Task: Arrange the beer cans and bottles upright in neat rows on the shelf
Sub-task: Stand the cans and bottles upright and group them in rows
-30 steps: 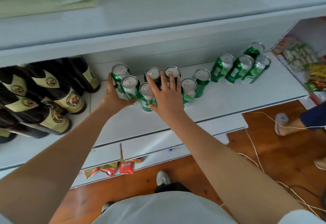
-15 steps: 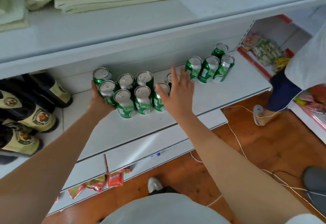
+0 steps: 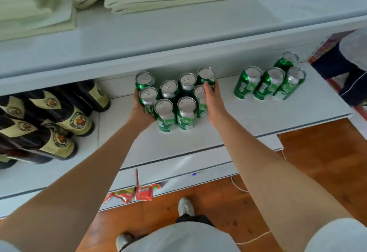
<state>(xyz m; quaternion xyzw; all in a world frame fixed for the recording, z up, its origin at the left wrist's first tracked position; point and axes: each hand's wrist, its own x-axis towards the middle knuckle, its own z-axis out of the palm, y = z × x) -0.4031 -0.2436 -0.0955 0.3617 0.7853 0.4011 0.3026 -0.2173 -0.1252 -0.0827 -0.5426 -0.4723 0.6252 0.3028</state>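
Left hand [image 3: 142, 111] cupping the left flank of the eight-can cluster [image 3: 174, 101] mid-shelf [image 3: 258, 116]; right hand [image 3: 211, 101] flat-fingered against its right flank. Press evenly inward, low on the cans, squaring rows without tipping. Four cans [image 3: 270, 81] well apart, rightward.

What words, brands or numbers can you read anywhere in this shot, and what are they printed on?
No text reads clearly.
Green cans: white characters, too blurred to read.
Brown bottles: round emblem with ring lettering, too small to read.
Red snack packets: print blurred, unreadable.
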